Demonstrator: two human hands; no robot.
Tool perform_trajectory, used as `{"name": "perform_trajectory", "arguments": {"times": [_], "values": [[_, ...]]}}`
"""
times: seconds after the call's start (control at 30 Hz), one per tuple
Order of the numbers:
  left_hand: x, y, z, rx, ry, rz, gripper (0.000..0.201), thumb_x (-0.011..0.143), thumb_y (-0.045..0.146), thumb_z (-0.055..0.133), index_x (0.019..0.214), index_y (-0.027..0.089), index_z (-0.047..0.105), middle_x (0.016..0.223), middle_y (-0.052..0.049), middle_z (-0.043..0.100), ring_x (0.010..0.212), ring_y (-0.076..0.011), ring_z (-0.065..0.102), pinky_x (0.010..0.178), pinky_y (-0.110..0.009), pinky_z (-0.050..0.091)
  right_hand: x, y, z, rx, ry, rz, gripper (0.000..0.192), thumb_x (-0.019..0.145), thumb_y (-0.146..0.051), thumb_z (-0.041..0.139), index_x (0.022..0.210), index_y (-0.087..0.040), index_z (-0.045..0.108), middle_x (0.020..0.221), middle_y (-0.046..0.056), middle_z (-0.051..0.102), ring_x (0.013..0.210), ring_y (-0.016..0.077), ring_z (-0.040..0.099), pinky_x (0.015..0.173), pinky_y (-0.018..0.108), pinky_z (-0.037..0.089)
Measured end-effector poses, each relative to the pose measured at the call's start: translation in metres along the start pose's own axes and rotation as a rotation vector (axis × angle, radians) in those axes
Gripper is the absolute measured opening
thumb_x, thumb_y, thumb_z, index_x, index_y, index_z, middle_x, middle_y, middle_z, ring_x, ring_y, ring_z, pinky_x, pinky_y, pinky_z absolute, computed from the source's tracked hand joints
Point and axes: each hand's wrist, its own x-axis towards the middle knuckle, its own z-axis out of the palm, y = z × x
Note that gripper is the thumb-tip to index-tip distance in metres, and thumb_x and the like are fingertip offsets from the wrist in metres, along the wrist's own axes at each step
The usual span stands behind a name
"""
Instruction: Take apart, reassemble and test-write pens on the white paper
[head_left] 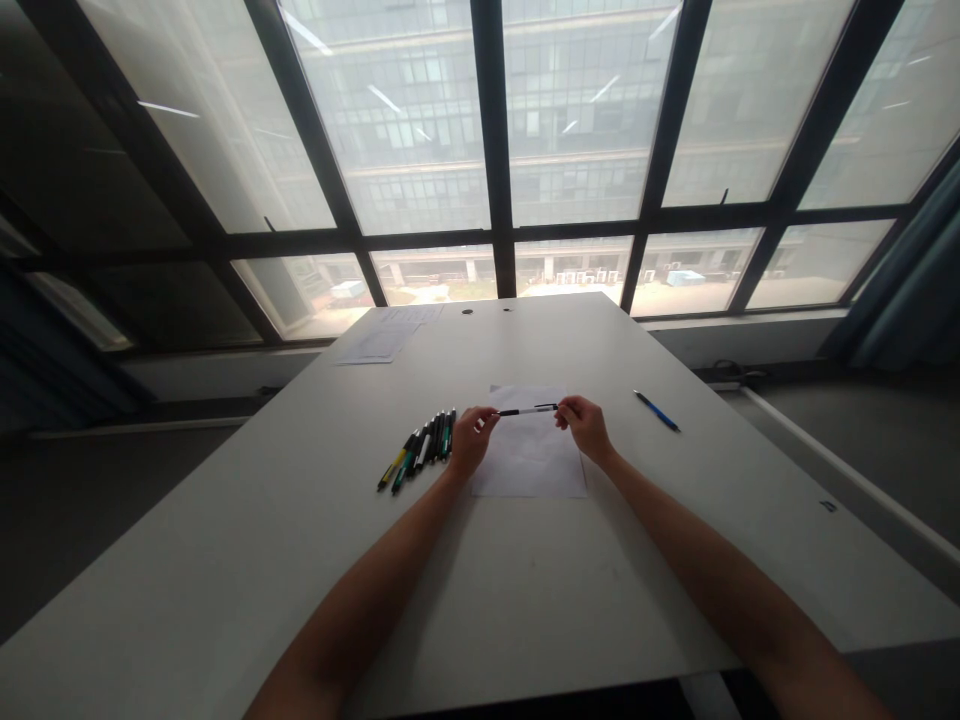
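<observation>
Both hands, left hand (471, 438) and right hand (583, 425), pinch a slim pen (527, 410) by its ends above flat paper (529, 455); smooth pale surface (525, 590) lies open toward its edges.

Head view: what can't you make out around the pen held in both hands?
- Pen: its ends are hidden in the fingers of the left hand and right hand.
- Pen row: markings too small.
- Far papers: print too small.
- Sheet: any writing is washed out.
</observation>
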Motion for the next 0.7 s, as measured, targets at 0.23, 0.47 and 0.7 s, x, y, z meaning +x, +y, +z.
{"name": "perform_trajectory", "arguments": {"times": [0.23, 0.47, 0.7], "values": [[-0.0005, 0.0000, -0.0005, 0.009, -0.015, 0.003, 0.018, 0.087, 0.036, 0.061, 0.088, 0.020, 0.070, 0.083, -0.003, 0.068, 0.070, -0.0146, 0.060, 0.064, -0.027, 0.047, -0.0001, 0.0015, -0.0016, -0.065, -0.022, -0.025, 0.032, 0.084, -0.050, 0.061, 0.082, -0.018, 0.059, 0.065, 0.001, 0.063, 0.052, 0.0129, 0.057, 0.048, 0.025, 0.046], [0.0000, -0.0039, 0.0007, -0.002, -0.013, -0.014, 0.022, 0.088, 0.039, 0.061, 0.088, 0.020, 0.070, 0.083, -0.004, 0.069, 0.072, -0.0150, 0.061, 0.064, -0.027, 0.048, -0.0009, 0.0006, -0.0015, -0.096, -0.027, -0.025, 0.033, 0.084, -0.051, 0.059, 0.081, -0.018, 0.059, 0.064, 0.001, 0.063, 0.051, 0.0131, 0.056, 0.048, 0.025, 0.045], [0.0005, -0.0023, 0.0005, 0.004, -0.027, -0.019, 0.023, 0.087, 0.041, 0.061, 0.088, 0.019, 0.070, 0.084, -0.004, 0.069, 0.071, -0.0153, 0.062, 0.064, -0.027, 0.049, -0.0012, -0.0031, -0.0022, -0.131, -0.025, -0.028, 0.035, 0.083, -0.053, 0.058, 0.079, -0.018, 0.059, 0.063, 0.002, 0.062, 0.052, 0.0131, 0.055, 0.048, 0.025, 0.045]]}}
